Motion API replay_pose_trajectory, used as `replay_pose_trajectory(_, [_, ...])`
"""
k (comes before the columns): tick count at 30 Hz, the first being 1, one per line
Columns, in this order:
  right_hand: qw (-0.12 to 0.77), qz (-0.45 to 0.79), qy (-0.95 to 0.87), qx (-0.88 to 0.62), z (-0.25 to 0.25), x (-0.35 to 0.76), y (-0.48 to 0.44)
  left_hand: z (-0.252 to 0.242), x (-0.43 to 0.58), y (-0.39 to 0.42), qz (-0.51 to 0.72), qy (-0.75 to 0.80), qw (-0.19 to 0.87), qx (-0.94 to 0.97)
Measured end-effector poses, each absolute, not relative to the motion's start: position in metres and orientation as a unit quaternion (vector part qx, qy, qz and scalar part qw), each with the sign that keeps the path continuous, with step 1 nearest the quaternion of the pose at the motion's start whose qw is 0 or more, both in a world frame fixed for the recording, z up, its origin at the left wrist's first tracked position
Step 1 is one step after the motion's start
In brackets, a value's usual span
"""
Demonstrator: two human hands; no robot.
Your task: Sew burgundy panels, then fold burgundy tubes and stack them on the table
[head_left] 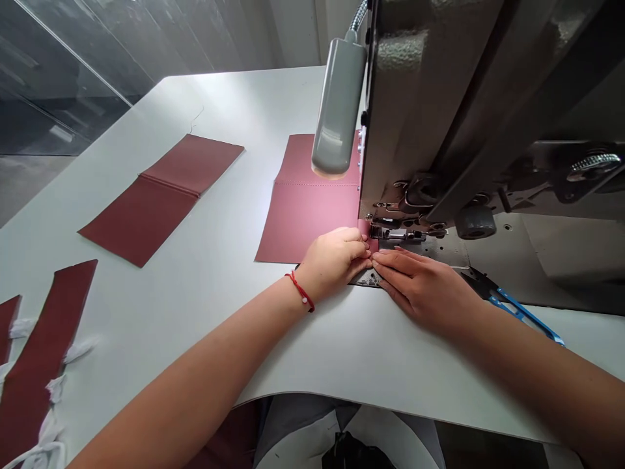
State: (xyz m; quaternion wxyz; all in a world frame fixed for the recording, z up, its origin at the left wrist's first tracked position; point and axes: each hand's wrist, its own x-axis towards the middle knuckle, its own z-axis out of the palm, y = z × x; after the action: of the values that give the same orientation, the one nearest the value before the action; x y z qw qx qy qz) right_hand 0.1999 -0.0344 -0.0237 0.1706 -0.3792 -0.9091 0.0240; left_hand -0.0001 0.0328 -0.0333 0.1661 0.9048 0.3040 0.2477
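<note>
A maroon leather-like panel (312, 218) with a stitched line across it lies partly beneath the head of a sewing machine (420, 117). My left hand (336, 257), with a red cord bracelet at the wrist, has its fingers curled closed on the panel's near right edge, just in front of the presser foot (398, 234). Close against it, my right hand (422, 283) lies with fingers stretched out, the fingertips touching the same edge on the metal plate. The right thumb is hidden. Blue-handled thread snips (525, 312) lie beside my right wrist.
A second maroon panel (161, 195) with a seam across its middle lies on the white table (205, 306). Maroon strips (53, 339) with white ties are at the left edge. A grey lamp (339, 107) hangs beside the machine head.
</note>
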Motion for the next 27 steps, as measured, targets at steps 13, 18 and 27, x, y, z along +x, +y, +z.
replay_pose_trajectory(13, [0.145, -0.023, -0.885, -0.442, -0.020, 0.199, -0.033, -0.035, 0.003, 0.037, 0.263, 0.324, 0.137, 0.899])
replay_pose_trajectory(18, [0.147, -0.032, -0.883, -0.445, -0.022, 0.198, -0.029, -0.034, 0.003, 0.043, 0.254, 0.334, 0.130, 0.898])
replay_pose_trajectory(27, [0.141, -0.086, -0.877, -0.451, -0.022, 0.193, -0.035, -0.030, 0.006, 0.059, 0.228, 0.355, 0.141, 0.896])
